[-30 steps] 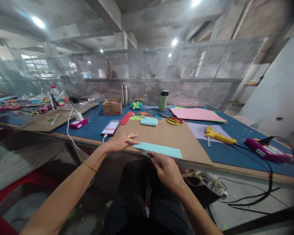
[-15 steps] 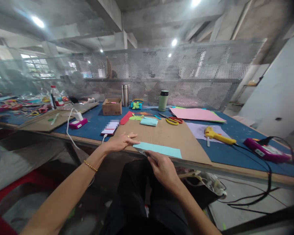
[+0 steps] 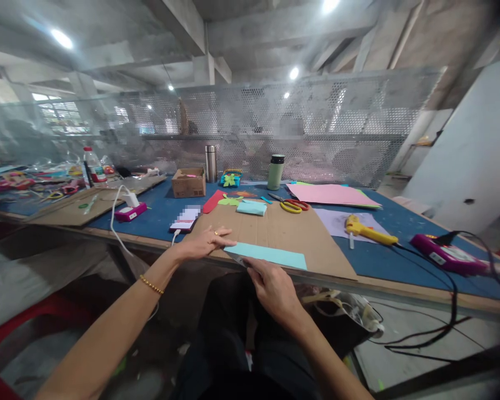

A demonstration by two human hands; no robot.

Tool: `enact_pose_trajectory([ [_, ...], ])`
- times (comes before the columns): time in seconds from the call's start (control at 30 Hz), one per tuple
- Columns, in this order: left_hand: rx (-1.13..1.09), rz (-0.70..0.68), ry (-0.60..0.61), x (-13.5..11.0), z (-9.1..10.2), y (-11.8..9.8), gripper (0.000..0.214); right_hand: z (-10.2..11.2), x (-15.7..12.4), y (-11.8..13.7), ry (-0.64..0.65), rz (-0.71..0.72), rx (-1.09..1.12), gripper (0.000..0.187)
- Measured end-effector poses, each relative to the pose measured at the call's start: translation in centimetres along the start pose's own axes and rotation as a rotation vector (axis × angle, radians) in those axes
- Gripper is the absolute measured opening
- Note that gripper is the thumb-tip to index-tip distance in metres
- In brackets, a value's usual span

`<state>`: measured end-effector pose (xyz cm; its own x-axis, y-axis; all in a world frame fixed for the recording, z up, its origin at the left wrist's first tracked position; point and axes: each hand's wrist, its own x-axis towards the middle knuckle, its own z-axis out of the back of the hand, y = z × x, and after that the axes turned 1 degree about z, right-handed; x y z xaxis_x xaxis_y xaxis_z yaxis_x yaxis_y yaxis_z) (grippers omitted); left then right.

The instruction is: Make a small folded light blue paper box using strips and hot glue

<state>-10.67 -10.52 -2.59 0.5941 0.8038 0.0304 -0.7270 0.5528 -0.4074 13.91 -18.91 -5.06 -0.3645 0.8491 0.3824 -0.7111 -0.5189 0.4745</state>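
Observation:
A narrow light-blue paper strip [image 3: 273, 255] lies along the front edge of a brown cardboard sheet [image 3: 329, 255]. My left hand [image 3: 206, 242] has its fingers stretched out flat, fingertips at the strip's left end. Closed beside the strip's near edge, my right hand [image 3: 274, 286] grips what looks like a utility knife [image 3: 235, 257]. Its thin greyish blade points left towards my left fingertips; the handle is mostly hidden in my palm. Farther back on the cardboard rests a folded light-blue paper piece [image 3: 251, 208].
Red- and yellow-handled scissors [image 3: 294, 206] lie behind the cardboard. Rightward are a yellow glue gun [image 3: 369, 230], a purple power box [image 3: 445, 255] and pink sheets [image 3: 333, 194]. A phone [image 3: 185, 218], a cardboard box [image 3: 189, 183] and a green tumbler [image 3: 276, 172] also stand about.
The whole view has shifted very slightly. My hands, the strip and the blade keep nearly the same places relative to each other.

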Motion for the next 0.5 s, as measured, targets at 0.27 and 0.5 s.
enact_pose_trajectory([
  [0.27,0.026,0.011,-0.011,-0.3,0.1,-0.6,0.041,5.8,-2.4,-3.5,-0.121,0.055,0.087,0.036],
  [0.5,0.093,-0.012,-0.065,-0.3,-0.8,-0.1,0.043,11.5,2.0,-11.7,-0.144,-0.381,-0.465,0.036],
])
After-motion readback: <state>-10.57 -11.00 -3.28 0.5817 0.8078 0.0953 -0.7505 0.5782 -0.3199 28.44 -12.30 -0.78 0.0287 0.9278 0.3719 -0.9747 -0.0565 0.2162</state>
